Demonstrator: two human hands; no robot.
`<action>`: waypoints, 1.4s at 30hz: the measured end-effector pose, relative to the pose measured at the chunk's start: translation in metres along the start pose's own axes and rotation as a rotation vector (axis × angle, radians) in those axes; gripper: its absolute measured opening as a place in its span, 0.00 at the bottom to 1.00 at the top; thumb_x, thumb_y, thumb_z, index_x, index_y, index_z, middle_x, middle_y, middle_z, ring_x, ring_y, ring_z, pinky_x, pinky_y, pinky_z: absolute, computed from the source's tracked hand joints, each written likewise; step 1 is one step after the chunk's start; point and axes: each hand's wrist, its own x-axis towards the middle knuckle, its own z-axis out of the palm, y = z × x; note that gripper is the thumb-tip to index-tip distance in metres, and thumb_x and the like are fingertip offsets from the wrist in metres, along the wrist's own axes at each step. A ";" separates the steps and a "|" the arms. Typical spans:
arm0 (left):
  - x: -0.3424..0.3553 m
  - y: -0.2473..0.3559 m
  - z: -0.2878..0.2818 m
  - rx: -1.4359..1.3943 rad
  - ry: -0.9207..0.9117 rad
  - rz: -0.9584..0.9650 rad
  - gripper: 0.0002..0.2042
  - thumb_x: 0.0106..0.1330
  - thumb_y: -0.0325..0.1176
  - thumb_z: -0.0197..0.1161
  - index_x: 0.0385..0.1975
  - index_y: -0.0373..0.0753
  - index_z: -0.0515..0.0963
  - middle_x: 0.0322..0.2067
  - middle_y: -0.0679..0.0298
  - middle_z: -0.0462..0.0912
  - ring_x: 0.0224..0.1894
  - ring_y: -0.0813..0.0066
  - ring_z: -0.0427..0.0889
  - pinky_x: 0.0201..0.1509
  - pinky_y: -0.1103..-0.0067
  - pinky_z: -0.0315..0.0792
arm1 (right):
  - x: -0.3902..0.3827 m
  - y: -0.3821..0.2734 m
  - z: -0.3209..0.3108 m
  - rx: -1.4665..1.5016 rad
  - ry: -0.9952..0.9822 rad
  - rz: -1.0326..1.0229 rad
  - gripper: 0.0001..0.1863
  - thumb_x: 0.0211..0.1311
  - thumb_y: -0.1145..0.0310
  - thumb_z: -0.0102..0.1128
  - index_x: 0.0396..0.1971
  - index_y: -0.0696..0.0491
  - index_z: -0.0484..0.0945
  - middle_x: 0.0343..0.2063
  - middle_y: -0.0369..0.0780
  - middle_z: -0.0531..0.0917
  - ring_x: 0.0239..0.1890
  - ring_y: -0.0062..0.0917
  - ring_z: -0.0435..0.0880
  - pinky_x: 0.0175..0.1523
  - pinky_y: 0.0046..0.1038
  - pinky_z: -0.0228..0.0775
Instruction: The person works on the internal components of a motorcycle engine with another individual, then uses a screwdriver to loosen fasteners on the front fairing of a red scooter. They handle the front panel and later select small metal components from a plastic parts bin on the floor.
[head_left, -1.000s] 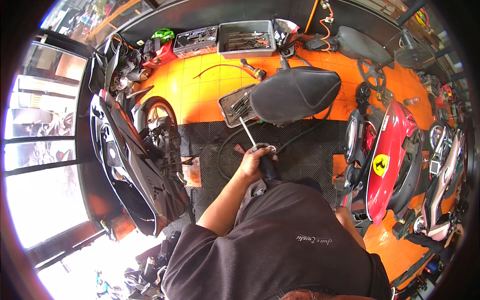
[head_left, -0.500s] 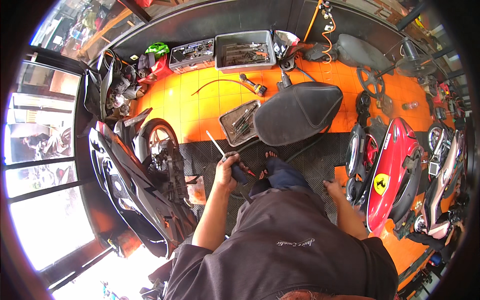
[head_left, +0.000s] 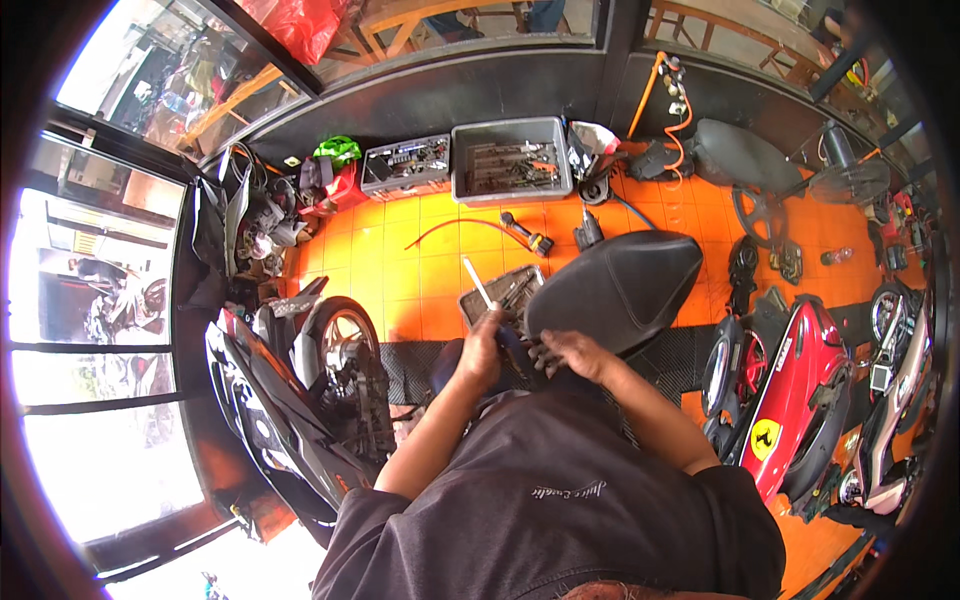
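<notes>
My left hand (head_left: 480, 348) is closed around what looks like a screwdriver. Its long pale shaft (head_left: 478, 284) points up and away, and the dark handle (head_left: 517, 352) shows beyond my fingers. Close by on the right, my right hand (head_left: 578, 356) reaches in with its fingers bent and slightly apart; nothing shows in them. Whether its fingertips touch the handle I cannot tell. Just beyond both hands stands a black motorcycle seat (head_left: 625, 290), partly covering a metal tray (head_left: 470, 305) of hand tools.
A dark scooter (head_left: 270, 410) stands at left, a red scooter (head_left: 790, 400) at right. Along the far wall sit a grey tool bin (head_left: 512, 197) and a toolbox (head_left: 405, 187). A cordless power tool (head_left: 527, 235) and a thin hose (head_left: 450, 223) lie on the orange tiles.
My right hand has come up from my right side to beside my left hand. The screwdriver has moved right, toward the tray and seat. My view has tilted up.
</notes>
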 end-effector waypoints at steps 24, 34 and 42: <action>0.344 0.285 -0.442 0.948 0.008 -0.277 0.12 0.64 0.30 0.52 0.41 0.35 0.82 0.40 0.57 0.81 0.26 0.71 0.82 0.26 0.75 0.80 | 0.249 0.018 0.081 0.494 1.437 0.571 0.27 0.57 0.56 0.65 0.48 0.63 0.77 0.40 0.46 0.82 0.44 0.35 0.81 0.48 0.40 0.72; 0.433 0.349 -0.347 0.748 -0.143 -0.328 0.14 0.60 0.29 0.52 0.42 0.32 0.79 0.23 0.63 0.74 0.21 0.74 0.74 0.28 0.77 0.74 | 0.339 0.006 0.082 0.343 1.279 0.772 0.23 0.62 0.61 0.61 0.54 0.57 0.76 0.46 0.52 0.81 0.46 0.41 0.81 0.45 0.43 0.74; 0.529 0.238 -0.286 0.715 -0.116 -0.565 0.10 0.67 0.31 0.53 0.41 0.33 0.77 0.16 0.70 0.68 0.15 0.80 0.65 0.19 0.81 0.63 | 0.450 0.146 -0.059 -0.496 0.676 0.897 0.20 0.67 0.58 0.46 0.48 0.53 0.80 0.45 0.53 0.81 0.47 0.47 0.80 0.53 0.43 0.71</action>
